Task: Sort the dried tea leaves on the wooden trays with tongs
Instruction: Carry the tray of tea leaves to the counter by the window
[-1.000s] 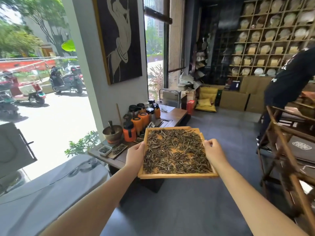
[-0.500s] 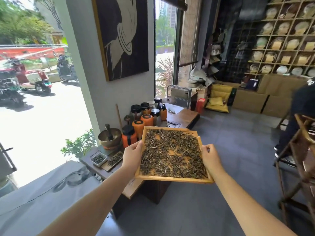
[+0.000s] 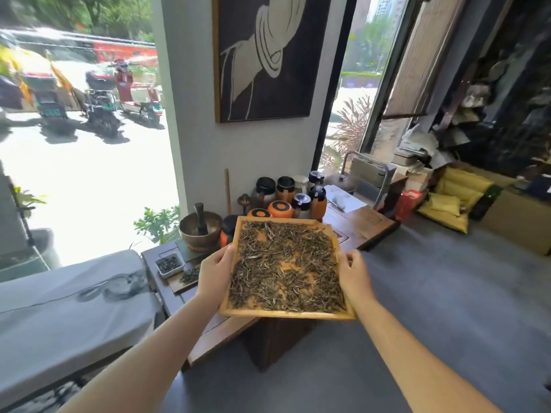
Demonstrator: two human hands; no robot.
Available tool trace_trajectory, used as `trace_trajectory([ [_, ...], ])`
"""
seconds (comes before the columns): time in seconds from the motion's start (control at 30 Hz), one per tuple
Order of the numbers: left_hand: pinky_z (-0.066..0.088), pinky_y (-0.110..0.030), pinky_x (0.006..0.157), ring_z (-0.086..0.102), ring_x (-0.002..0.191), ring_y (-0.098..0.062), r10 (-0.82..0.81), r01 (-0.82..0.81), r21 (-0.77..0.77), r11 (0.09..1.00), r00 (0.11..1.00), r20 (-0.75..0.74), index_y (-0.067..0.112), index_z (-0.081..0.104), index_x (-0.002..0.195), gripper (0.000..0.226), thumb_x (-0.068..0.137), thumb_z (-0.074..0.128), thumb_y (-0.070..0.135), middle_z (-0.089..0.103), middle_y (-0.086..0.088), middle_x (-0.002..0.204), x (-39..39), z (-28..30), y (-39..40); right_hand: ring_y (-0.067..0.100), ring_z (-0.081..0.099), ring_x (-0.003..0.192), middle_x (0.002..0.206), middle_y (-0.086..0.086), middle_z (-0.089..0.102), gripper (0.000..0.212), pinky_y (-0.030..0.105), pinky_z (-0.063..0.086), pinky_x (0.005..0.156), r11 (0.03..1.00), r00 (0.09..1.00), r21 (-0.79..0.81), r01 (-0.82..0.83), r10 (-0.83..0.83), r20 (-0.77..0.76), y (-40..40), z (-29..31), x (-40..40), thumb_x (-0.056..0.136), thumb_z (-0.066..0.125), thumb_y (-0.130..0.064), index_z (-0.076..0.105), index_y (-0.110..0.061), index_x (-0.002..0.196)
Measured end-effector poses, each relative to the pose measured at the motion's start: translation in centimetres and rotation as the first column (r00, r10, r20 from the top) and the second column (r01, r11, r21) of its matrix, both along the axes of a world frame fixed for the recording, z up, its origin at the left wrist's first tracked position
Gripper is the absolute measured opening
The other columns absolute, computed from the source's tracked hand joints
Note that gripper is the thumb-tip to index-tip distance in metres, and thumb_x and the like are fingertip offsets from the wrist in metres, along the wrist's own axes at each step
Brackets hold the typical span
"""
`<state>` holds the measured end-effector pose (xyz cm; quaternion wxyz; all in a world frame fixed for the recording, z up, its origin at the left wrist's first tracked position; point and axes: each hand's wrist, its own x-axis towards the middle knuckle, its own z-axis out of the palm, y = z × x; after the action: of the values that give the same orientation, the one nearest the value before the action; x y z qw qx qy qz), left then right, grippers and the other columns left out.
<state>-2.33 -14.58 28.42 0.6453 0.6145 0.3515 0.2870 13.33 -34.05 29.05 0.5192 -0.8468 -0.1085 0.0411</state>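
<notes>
A wooden tray sits in the lower middle of the frame, held in the air by both hands above the near end of a dark wooden surface. The left hand grips the tray's left rim, thumb over the top edge and fingers curled underneath. The right hand grips the right rim the same way, its fingers clamped on the wood. Holding it by opposite sides keeps the tray close to level, which looks deliberate: the dried tea leaves lie loose in a thin layer across the whole tray, with orange patches of bare base showing through, and a tilt would slide them toward one edge.

No tongs show anywhere in view, so the sorting itself does not appear to have begun; this reads as the tray being carried to a place where it can be set down and worked over.

Just beyond the tray's far edge stand orange jars with black lids, and to their left a metal bowl with a dark pestle standing in it. Left of the left hand, a small white dish holds darker leaves. Setting the tray down there would mean avoiding the jars and the bowl. A grey covered bench fills the lower left of the frame.
</notes>
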Motion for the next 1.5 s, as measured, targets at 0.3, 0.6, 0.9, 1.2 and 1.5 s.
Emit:
trace_trajectory([
  [0.3, 0.029, -0.022, 0.044, 0.037, 0.04, -0.001, 0.269, -0.265, 0.053, 0.963, 0.958, -0.098, 0.0, 0.066, 0.095, 0.042, 0.094, 0.047, 0.038, 0.047, 0.014, 0.037, 0.9, -4.3, 6.2, 0.014, 0.052, 0.076, 0.08, -0.005, 0.057, 0.022, 0.028, 0.035, 0.059, 0.969, 0.97, -0.053, -0.241, 0.241, 0.001, 9.8, -3.3, 4.7, 0.096, 0.04, -0.032, 0.055, -0.016, 0.093],
  [0.6, 0.033, -0.025, 0.05, 0.044, 0.047, 0.003, 0.398, -0.394, 0.059, 0.917, 0.906, -0.143, 0.031, 0.071, 0.088, 0.024, 0.095, 0.047, 0.032, 0.054, 0.02, 0.045, 1.3, -8.8, 12.3, 0.002, 0.05, 0.071, 0.077, -0.015, 0.055, 0.017, 0.029, 0.036, 0.062, 0.923, 0.923, -0.006, -0.385, 0.385, -0.016, 18.8, -9.1, 6.4, 0.096, 0.041, -0.034, 0.053, -0.025, 0.088],
  [0.9, 0.038, -0.014, 0.089, 0.054, 0.11, -0.002, 0.565, -0.575, -0.004, 0.818, 0.804, -0.186, 0.015, 0.062, 0.123, 0.035, 0.095, 0.05, 0.032, 0.064, 0.004, 0.124, 0.7, -16.7, 13.6, 0.003, 0.055, 0.072, 0.077, -0.007, 0.062, 0.02, 0.024, 0.041, 0.061, 0.845, 0.843, -0.002, -0.535, 0.533, -0.073, 23.7, -16.3, 7.6, 0.094, 0.043, -0.037, 0.053, -0.028, 0.08],
  [1.2, 0.045, -0.032, 0.098, 0.058, 0.11, -0.01, 0.64, -0.68, -0.017, 0.733, 0.699, -0.32, 0.01, 0.067, 0.117, 0.037, 0.093, 0.052, 0.035, 0.067, 0.0, 0.118, 0.8, -23.9, 13.3, -0.009, 0.052, 0.063, 0.068, -0.006, 0.058, 0.019, 0.013, 0.04, 0.056, 0.777, 0.776, -0.056, -0.627, 0.616, -0.137, 25.9, -23.7, 8.4, 0.094, 0.042, -0.038, 0.051, -0.031, 0.079],
  [1.5, 0.046, -0.035, 0.086, 0.059, 0.09, -0.012, 0.623, -0.69, -0.097, 0.717, 0.697, -0.354, 0.005, 0.071, 0.101, 0.038, 0.095, 0.049, 0.035, 0.07, 0.0, 0.094, 0.9, -28.3, 13.3, 0.003, 0.052, 0.065, 0.072, -0.005, 0.058, 0.018, 0.024, 0.04, 0.06, 0.743, 0.743, -0.07, -0.666, 0.651, -0.156, 26.1, -28.3, 8.7, 0.094, 0.041, -0.039, 0.052, -0.029, 0.084],
])
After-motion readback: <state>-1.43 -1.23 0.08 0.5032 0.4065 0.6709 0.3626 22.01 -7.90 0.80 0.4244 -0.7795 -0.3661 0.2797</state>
